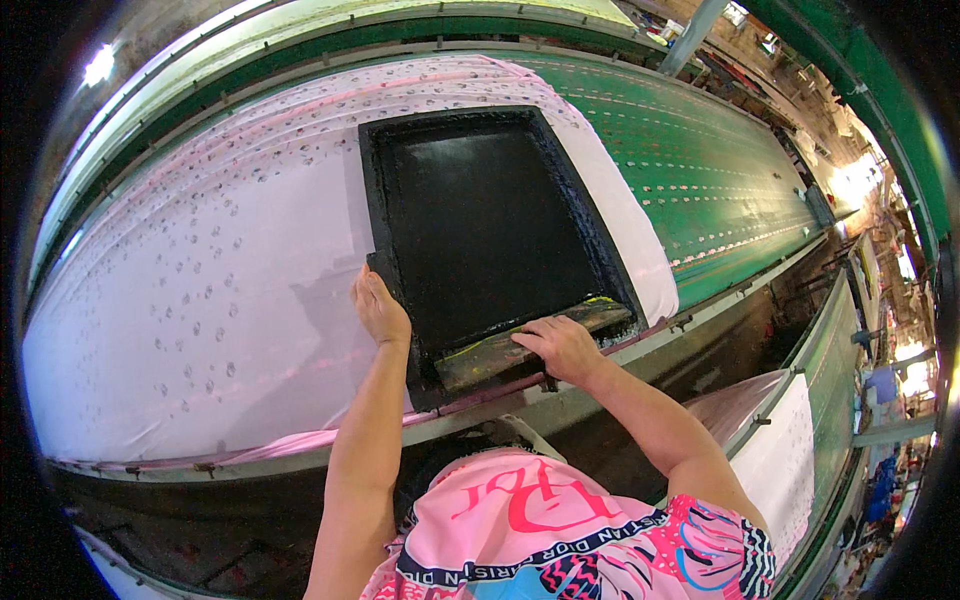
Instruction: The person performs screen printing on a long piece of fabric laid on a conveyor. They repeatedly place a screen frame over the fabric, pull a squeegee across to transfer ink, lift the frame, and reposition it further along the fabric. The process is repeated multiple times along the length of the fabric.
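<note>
A large rectangular screen frame (480, 220), coated in black, lies on pale pink fabric (200, 290) marked with small grey prints. My left hand (382, 308) grips the frame at its left side, toward the near end. My right hand (555, 345) is closed on a long squeegee (480, 363) with a dark, stained bar and a thin yellow strip, lying along the near inside edge of the frame. My right fingers rest over the bar's top; their undersides are hidden.
The long green printing table (720, 180) extends to the right, with rows of small pale marks. A metal rail (240, 458) runs along its near edge. A second table (830, 470) with white fabric stands at lower right. A pillar (690, 35) rises behind.
</note>
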Action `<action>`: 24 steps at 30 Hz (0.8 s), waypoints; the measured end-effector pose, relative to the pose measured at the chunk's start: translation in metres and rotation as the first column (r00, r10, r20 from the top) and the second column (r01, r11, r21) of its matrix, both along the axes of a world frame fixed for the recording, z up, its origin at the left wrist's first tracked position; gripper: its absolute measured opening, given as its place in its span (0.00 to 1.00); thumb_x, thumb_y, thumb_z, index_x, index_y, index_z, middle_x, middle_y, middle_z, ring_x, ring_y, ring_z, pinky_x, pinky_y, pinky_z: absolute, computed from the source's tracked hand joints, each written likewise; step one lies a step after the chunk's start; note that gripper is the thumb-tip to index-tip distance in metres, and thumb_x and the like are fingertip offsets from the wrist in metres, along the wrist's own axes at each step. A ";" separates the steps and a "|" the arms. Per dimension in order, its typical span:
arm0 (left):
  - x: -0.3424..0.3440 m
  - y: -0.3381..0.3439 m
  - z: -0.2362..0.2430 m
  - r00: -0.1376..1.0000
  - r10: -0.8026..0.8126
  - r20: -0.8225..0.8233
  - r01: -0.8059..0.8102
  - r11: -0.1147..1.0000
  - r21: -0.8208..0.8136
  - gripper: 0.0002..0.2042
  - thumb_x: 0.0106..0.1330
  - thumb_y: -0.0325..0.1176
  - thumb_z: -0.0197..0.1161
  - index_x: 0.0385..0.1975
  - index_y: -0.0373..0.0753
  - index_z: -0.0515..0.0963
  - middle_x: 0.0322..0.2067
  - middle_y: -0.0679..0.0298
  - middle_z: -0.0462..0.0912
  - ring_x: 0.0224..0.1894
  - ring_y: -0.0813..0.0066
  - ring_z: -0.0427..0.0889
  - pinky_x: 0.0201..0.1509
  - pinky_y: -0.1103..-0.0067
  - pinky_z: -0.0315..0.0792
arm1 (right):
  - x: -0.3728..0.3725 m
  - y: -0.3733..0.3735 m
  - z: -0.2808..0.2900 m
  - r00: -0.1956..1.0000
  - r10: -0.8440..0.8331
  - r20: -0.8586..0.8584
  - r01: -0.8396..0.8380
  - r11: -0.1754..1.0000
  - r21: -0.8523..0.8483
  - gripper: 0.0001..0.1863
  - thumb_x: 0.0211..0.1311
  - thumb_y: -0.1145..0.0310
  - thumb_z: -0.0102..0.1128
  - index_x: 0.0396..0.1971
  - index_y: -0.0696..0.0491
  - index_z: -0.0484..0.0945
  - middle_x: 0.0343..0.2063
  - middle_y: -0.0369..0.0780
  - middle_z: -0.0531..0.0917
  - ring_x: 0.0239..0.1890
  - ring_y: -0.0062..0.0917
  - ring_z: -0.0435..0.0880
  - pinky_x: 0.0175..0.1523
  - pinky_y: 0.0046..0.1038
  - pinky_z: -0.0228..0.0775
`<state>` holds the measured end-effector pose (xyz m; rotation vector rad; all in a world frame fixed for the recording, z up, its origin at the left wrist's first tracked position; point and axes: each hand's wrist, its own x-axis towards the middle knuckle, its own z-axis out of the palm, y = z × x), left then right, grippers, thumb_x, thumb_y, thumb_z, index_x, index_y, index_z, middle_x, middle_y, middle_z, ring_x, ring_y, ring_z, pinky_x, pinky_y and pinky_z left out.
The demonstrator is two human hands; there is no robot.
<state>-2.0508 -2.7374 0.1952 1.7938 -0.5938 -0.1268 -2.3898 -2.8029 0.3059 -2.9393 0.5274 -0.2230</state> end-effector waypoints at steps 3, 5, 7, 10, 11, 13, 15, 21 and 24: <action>-0.001 -0.001 0.001 1.000 -0.009 -0.002 0.009 0.999 0.032 0.30 0.90 0.50 0.44 0.68 0.27 0.78 0.65 0.44 0.81 0.71 0.44 0.74 0.78 0.58 0.66 | 0.020 -0.027 -0.009 1.000 0.004 -0.012 -0.004 0.999 -0.034 0.22 0.62 0.75 0.66 0.57 0.49 0.87 0.50 0.43 0.90 0.54 0.39 0.90 0.62 0.42 0.80; 0.002 0.003 -0.003 0.999 -0.006 0.047 0.004 0.999 0.040 0.28 0.90 0.48 0.44 0.68 0.27 0.78 0.65 0.44 0.81 0.70 0.44 0.74 0.77 0.58 0.66 | 0.044 -0.050 -0.013 1.000 -0.004 -0.027 0.003 1.000 -0.023 0.21 0.62 0.75 0.65 0.57 0.49 0.87 0.49 0.43 0.90 0.53 0.39 0.90 0.61 0.42 0.80; 0.003 0.001 -0.004 0.998 -0.012 0.067 0.010 0.999 0.035 0.27 0.90 0.46 0.44 0.68 0.27 0.78 0.65 0.44 0.81 0.70 0.44 0.75 0.77 0.59 0.67 | 0.066 -0.078 -0.018 1.000 -0.020 -0.010 0.020 1.000 -0.018 0.20 0.63 0.75 0.65 0.56 0.48 0.87 0.47 0.42 0.89 0.52 0.39 0.90 0.60 0.42 0.80; -0.003 0.002 0.006 0.998 -0.008 0.058 0.006 0.999 0.042 0.26 0.89 0.44 0.45 0.68 0.27 0.78 0.64 0.44 0.81 0.69 0.45 0.75 0.77 0.59 0.67 | 0.101 -0.125 -0.026 0.999 -0.036 -0.020 0.035 0.999 -0.024 0.20 0.63 0.76 0.64 0.55 0.48 0.89 0.48 0.41 0.89 0.52 0.38 0.90 0.58 0.40 0.80; -0.005 0.001 0.010 0.998 -0.001 0.056 -0.002 0.999 0.047 0.26 0.89 0.44 0.45 0.68 0.27 0.78 0.64 0.44 0.81 0.69 0.45 0.75 0.76 0.59 0.67 | 0.111 -0.143 -0.033 0.999 -0.035 -0.017 0.034 0.999 -0.036 0.20 0.64 0.75 0.64 0.55 0.48 0.89 0.47 0.41 0.89 0.51 0.38 0.90 0.57 0.40 0.81; -0.005 0.003 0.009 0.999 0.021 0.034 -0.022 0.999 0.043 0.26 0.89 0.44 0.46 0.68 0.27 0.78 0.64 0.44 0.81 0.69 0.45 0.76 0.76 0.59 0.67 | 0.140 -0.173 -0.029 0.997 -0.053 -0.057 0.050 0.997 -0.057 0.20 0.64 0.76 0.63 0.56 0.48 0.89 0.47 0.42 0.89 0.51 0.39 0.90 0.57 0.41 0.81; -0.004 0.003 0.007 1.000 0.027 -0.001 -0.027 0.998 0.052 0.26 0.89 0.44 0.45 0.68 0.27 0.77 0.64 0.44 0.81 0.69 0.45 0.76 0.77 0.60 0.67 | 0.164 -0.207 -0.031 0.996 -0.070 -0.055 0.067 0.996 -0.052 0.21 0.64 0.76 0.63 0.55 0.47 0.89 0.46 0.43 0.89 0.50 0.41 0.91 0.56 0.43 0.83; -0.009 0.004 0.013 0.998 0.037 0.045 -0.041 0.995 0.089 0.30 0.90 0.52 0.44 0.68 0.27 0.77 0.63 0.44 0.81 0.69 0.46 0.76 0.76 0.60 0.67 | 0.231 -0.302 -0.044 0.994 -0.087 -0.074 0.082 0.995 -0.064 0.18 0.66 0.73 0.65 0.54 0.45 0.88 0.47 0.44 0.89 0.52 0.42 0.91 0.58 0.44 0.85; -0.011 0.004 0.018 0.997 0.054 0.049 -0.061 0.986 0.152 0.33 0.90 0.56 0.43 0.68 0.27 0.78 0.64 0.44 0.80 0.68 0.46 0.77 0.76 0.60 0.67 | 0.265 -0.343 -0.050 0.994 -0.092 -0.066 0.088 0.994 -0.067 0.21 0.65 0.76 0.63 0.56 0.45 0.89 0.47 0.45 0.89 0.52 0.43 0.92 0.59 0.45 0.85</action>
